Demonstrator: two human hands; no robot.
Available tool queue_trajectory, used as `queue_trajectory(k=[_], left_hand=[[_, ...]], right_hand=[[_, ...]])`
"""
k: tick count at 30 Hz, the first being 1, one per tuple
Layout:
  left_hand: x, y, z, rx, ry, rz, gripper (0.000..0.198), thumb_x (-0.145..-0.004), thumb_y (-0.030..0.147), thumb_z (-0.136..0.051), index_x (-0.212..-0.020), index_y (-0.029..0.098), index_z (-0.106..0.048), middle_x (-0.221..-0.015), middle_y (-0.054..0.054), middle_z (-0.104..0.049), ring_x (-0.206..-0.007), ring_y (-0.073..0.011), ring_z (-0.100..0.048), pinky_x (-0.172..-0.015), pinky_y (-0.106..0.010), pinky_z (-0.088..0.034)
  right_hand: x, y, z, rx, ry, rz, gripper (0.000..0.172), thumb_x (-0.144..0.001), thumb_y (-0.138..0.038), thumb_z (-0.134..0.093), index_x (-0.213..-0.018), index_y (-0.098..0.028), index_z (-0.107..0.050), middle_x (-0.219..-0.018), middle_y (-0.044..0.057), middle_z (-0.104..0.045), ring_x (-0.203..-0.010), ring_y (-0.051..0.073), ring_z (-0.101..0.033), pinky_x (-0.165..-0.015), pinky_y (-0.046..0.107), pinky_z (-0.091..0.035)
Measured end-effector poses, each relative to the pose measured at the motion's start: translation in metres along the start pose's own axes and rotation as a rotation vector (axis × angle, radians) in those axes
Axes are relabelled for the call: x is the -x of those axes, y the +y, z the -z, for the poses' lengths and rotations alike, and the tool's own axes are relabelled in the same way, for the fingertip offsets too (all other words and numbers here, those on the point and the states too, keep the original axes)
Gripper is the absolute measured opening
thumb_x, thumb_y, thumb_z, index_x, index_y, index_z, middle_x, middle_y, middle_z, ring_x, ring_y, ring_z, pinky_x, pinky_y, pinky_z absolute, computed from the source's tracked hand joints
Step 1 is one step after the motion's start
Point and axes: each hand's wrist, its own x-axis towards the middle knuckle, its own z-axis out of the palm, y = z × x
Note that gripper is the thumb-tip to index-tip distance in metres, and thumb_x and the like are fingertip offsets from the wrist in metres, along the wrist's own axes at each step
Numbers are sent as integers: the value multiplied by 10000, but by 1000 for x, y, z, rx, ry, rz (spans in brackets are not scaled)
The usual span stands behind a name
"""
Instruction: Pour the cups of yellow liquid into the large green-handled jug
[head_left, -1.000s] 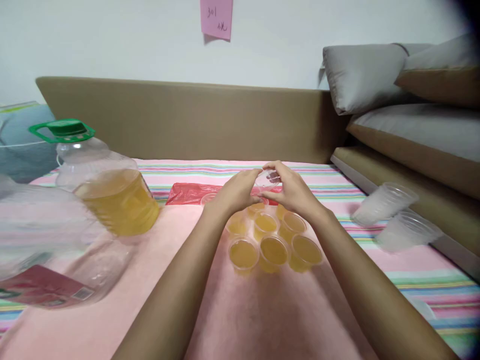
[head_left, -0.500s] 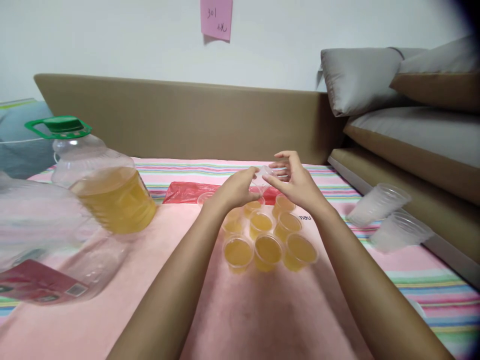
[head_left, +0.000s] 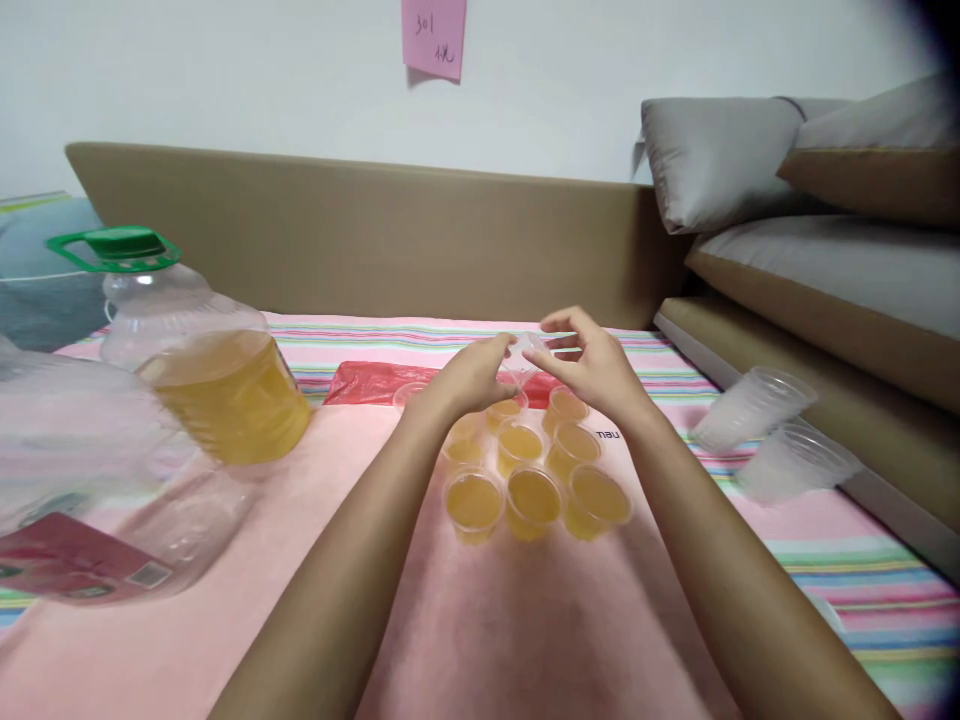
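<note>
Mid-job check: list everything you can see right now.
filled cups: about eight, yellow liquid, clustered on pink cloth.
empty cup: one, clear, above them.
jug: one, green cap, yellow liquid, left.
bottle: one, clear, red label, lying near left.
cup stacks: two, clear, lying right.
red bag: one, behind the cups.
striped sheet: one, multicolour, under the cloth.
note: one, pink, wall.
pillow: one, grey, upper right.
left hand, right hand: fingertips pinching the empty cup.

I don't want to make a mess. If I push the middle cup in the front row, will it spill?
Probably. That cup looks thin and filled nearly to the brim, so squeezing may bend it and slosh the yellow liquid. It stands on soft pink cloth, so a push might tip it rather than slide.
</note>
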Motion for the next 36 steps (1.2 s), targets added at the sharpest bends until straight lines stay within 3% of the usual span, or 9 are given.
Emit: queue_trajectory(k=[2, 6, 10, 12, 15, 21, 23, 26, 36], left_hand=[[-1, 0, 0, -10, -2, -3, 694, -945, 228, -806, -1568, 113, -521, -1561, -233, -684, -1455, -369, -673, -1181, -475, -551], [-1, 1, 0, -30, 1, -16, 720, -932, 213, -809, -1583, 129, -514, -1608, -221, -648, -1490, -367, -639, -1211, -484, -530], [1, 7, 2, -45, -7, -16, 732, -912, 136, -793, -1590, 99, -519, -1611, -222, -642, -1494, -358, -627, -1219, -469, -521], [2, 10, 4, -50, -17, -16, 743, -907, 122, -793, -1597, 91, -518, -1593, -218, -656, -1478, -350, -638, -1209, -454, -529], [3, 13, 5, -56, -27, -25, 743, -921, 145, -793, -1610, 122, -516, -1603, -200, -654, -1479, -345, -636, -1217, -451, -520], [3, 11, 3, -71, -30, -63, 709, -969, 188, -761, -1630, 154, -507, -1645, -190, -628, -1529, -342, -597, -1254, -463, -481], [3, 10, 2, -78, -18, -72, 698, -980, 200, -754, -1632, 164, -506, -1658, -186, -618, -1543, -341, -584, -1259, -468, -474], [3, 9, 0, -87, -10, -79, 680, -991, 216, -752, -1626, 162, -513, -1649, -191, -626, -1534, -337, -595, -1248, -458, -480], [3, 7, -1, -96, 1, -53, 691, -1004, 231, -776, -1630, 119, -506, -1640, -211, -629, -1536, -337, -597, -1258, -447, -478]], right_hand=[[0, 2, -1, -4, -8, -12, 497, -779, -649, -838, -1042, -256, -684, -1187, 111, -779, -1015, 295, -764, -931, 520, -632], [2, 7, -3, -69, 48, -72, 701, -702, -610, -895, -1251, -269, -625, -1230, 107, -773, -918, 266, -772, -879, 497, -645], [9, 8, -5, -77, 15, -85, 469, -773, -626, -834, -985, -243, -663, -1121, 100, -788, -879, 251, -770, -842, 462, -643], [13, 9, -6, -102, 43, -90, 463, -780, -628, -842, -966, -243, -663, -1128, 101, -790, -934, 257, -778, -852, 446, -649], [19, 11, -7, -183, 114, -116, 583, -736, -612, -896, -1106, -270, -602, -1169, 97, -788, -1044, 274, -791, -906, 444, -659], [26, 16, -8, -252, 145, -117, 936, -747, -570, -927, -1469, -337, -379, -1201, 78, -797, -971, 265, -818, -981, 497, -668], [26, 17, -9, -245, 151, -99, 831, -766, -585, -915, -1421, -335, -469, -1208, 78, -795, -1011, 266, -813, -991, 498, -668], [25, 19, -11, -221, 125, -98, 541, -781, -640, -882, -1105, -274, -648, -1174, 91, -798, -1034, 269, -800, -988, 490, -667], [23, 22, -17, -230, 149, -96, 540, -764, -601, -892, -1131, -263, -685, -1207, 102, -813, -1041, 268, -800, -1049, 522, -643]])
